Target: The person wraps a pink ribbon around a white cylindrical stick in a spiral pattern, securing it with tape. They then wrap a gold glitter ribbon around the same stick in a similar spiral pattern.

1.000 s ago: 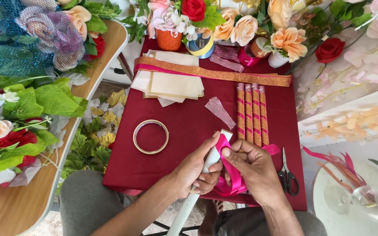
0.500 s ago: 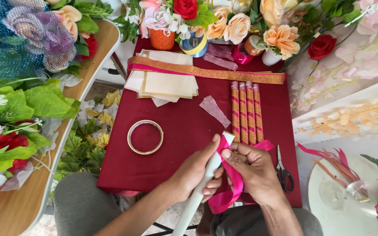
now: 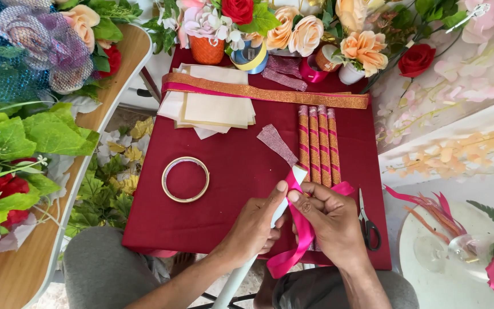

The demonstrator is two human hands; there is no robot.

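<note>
pink ribbon (image 3: 299, 240) winds round the top of a white stick (image 3: 270, 229), which slants up from the lap over the near edge of a maroon cloth (image 3: 230, 171) so both hands can work it in the air. left hand (image 3: 255, 226) is closed round the stick from the cloth's near left, thumb pinning the ribbon at the tip, while right hand (image 3: 333, 220) pinches the ribbon taut just beside it. on the cloth, within reach, lie a tape ring (image 3: 185, 179) left of the hands, four wrapped sticks (image 3: 318, 143) beyond them, and scissors (image 3: 367, 220) at the right edge.
</note>
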